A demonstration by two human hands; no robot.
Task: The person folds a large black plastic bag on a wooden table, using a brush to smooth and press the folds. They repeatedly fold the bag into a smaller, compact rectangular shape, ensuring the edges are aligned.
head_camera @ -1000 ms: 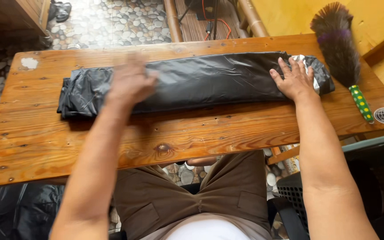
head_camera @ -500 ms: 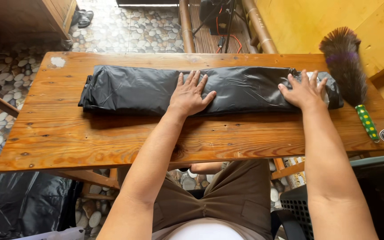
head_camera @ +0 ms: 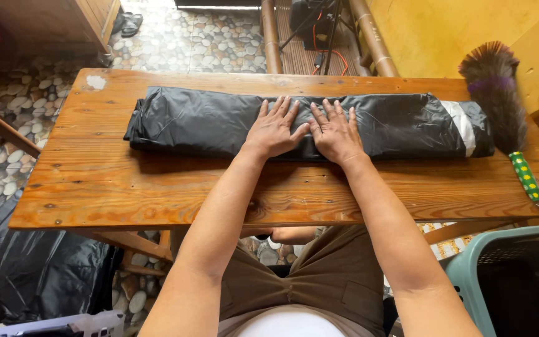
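This looks like a home, perhaps a porch or patio. A worn wooden table (head_camera: 95, 187) stands on a pebble-tiled floor (head_camera: 207, 43), with sandals (head_camera: 129, 24) left by a cabinet (head_camera: 63, 22), a feather duster (head_camera: 500, 93) and a plastic laundry basket (head_camera: 506, 281) nearby.

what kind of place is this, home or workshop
Probably a home porch or patio, not a workshop: a pebble-stone floor, a rough wooden table, a feather duster and sandals by the wall. Both hands press a folded black plastic sheet.

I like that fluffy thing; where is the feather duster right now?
The feather duster lies at the table's far right end, just beyond the folded black plastic bag.
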